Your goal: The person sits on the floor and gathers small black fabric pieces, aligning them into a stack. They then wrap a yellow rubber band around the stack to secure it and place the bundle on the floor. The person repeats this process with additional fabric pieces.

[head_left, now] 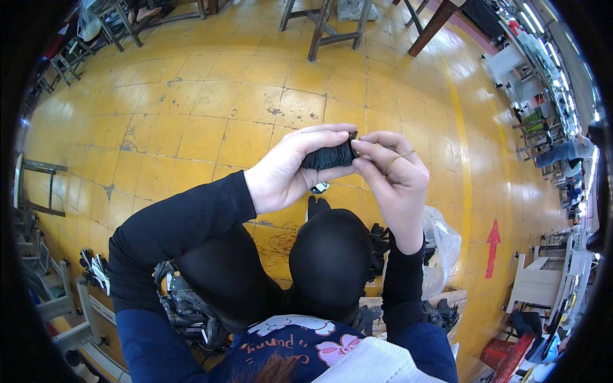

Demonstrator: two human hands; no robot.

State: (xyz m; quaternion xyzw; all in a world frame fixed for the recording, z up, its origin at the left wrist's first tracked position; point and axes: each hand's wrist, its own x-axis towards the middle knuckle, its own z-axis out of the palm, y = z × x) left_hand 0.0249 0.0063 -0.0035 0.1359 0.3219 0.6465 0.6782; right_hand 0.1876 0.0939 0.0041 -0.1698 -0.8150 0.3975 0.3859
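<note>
White mask edge [373, 364] closest of all, at the bottom rim, beside a dark blue top printed with pink flowers [300, 341].

Further left, near the floor's left edge: grey metal frames [60, 306] and a small heap of black-and-white pieces [94, 267]. Yellow tiled floor [211, 96] scuffed and stained, stretching up to wooden stool legs [335, 29] at its far edge.

Black-sleeved left forearm rising from the lower left. Left hand [290, 167] curled firmly around a black bundle of thin cords [329, 156], thumb below, fingers arched over the top. Bundle held in mid-air over the floor, between both hands, above a black-clad knee [329, 255].

Right hand [396, 179] touching the bundle's right end, thumb and forefinger pinched on it, a thin tan rubber band [397, 157] looped across the fingers. Remaining fingers loosely bent.

Below the hands, loose black pieces [380, 239] on the floor just beside the knee, a tangle of tan bands [276, 241] to the knee's left, and a clear plastic bag [440, 246] near the right forearm.

Further right: red arrow [492, 246] painted on the floor, then pale wooden furniture [533, 287] and cluttered workbenches [530, 76] along the floor's right edge.
</note>
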